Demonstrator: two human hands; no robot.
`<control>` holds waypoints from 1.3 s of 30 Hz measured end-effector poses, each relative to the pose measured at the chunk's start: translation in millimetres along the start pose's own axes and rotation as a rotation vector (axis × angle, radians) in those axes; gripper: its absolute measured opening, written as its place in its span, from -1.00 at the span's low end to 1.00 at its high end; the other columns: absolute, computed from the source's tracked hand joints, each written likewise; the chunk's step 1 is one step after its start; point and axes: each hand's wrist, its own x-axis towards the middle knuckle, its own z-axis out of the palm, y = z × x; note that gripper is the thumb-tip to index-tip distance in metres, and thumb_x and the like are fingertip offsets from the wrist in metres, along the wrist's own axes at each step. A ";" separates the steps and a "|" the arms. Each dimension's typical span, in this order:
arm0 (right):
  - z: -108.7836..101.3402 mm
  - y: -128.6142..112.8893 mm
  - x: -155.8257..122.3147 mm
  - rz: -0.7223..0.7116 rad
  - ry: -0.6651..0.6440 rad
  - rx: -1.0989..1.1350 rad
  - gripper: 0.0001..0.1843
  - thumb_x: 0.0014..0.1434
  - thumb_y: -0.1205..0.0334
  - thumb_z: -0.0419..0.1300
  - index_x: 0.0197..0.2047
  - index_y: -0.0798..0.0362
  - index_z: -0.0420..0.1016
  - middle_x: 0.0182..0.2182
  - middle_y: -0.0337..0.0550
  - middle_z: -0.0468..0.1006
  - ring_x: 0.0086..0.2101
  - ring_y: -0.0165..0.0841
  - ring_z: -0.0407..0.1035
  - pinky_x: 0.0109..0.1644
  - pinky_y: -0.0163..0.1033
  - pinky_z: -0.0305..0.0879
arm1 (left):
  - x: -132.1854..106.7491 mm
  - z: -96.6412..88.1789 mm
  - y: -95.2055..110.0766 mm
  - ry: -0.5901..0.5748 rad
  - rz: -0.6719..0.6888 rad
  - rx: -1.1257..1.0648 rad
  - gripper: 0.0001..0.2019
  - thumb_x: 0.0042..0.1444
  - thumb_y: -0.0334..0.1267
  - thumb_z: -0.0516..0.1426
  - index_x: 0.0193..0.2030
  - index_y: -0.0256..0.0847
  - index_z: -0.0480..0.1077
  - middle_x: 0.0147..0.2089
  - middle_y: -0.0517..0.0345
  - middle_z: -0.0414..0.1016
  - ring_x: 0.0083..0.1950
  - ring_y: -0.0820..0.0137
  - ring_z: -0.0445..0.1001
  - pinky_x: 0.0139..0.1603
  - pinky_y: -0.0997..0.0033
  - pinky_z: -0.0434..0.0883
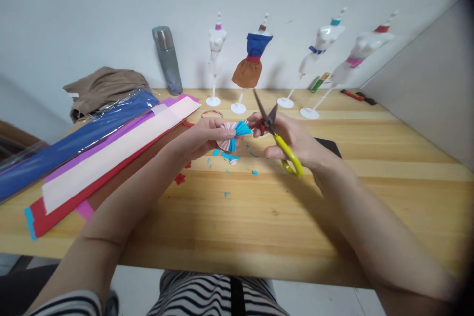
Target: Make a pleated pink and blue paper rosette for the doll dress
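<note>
My left hand pinches a small pleated paper fan, pink with a blue part, just above the wooden table. My right hand grips yellow-handled scissors, whose blades stand open and point up and away beside the fan. The fingertips of my right hand also touch the blue edge of the fan. Small blue paper scraps lie on the table under the fan.
Long crepe paper sheets in blue, purple, pink and red lie at the left. Several small mannequin stands line the back wall, one wearing a blue and brown dress. A metal flask, a brown cloth and a black card are nearby.
</note>
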 end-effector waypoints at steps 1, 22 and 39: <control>-3.5 1.3 0.3 -0.007 -0.043 -0.061 -0.25 -0.09 -0.35 0.49 0.07 -0.12 0.53 -0.04 -0.05 0.58 -0.14 -0.14 0.46 0.08 0.10 0.46 | -0.6 -0.8 2.3 0.006 -0.007 -0.051 -0.61 -0.06 0.03 0.45 -0.32 -0.29 0.58 -0.39 0.09 0.54 -0.39 0.41 0.52 -0.25 0.33 0.51; 7.4 -1.4 -1.2 -0.012 -0.016 -0.294 -0.46 0.01 -0.19 0.47 0.03 -0.17 0.72 -0.18 -0.08 0.63 -0.33 -0.20 0.41 -0.19 0.00 0.42 | -3.1 4.3 5.9 -0.046 -0.070 -0.118 -0.66 -0.16 -0.10 0.50 -0.31 -0.28 0.62 -0.42 0.15 0.53 -0.41 0.49 0.46 -0.30 0.42 0.44; 3.5 -3.7 -2.4 -0.028 -0.096 -0.183 -0.41 0.06 -0.27 0.46 -0.01 -0.01 0.75 -0.39 -0.15 0.52 -0.37 -0.28 0.31 -0.27 -0.15 0.26 | -3.5 1.2 7.4 -0.089 -0.023 -0.106 -0.67 -0.08 -0.06 0.47 -0.30 -0.28 0.65 -0.45 0.15 0.53 -0.44 0.51 0.43 -0.38 0.49 0.38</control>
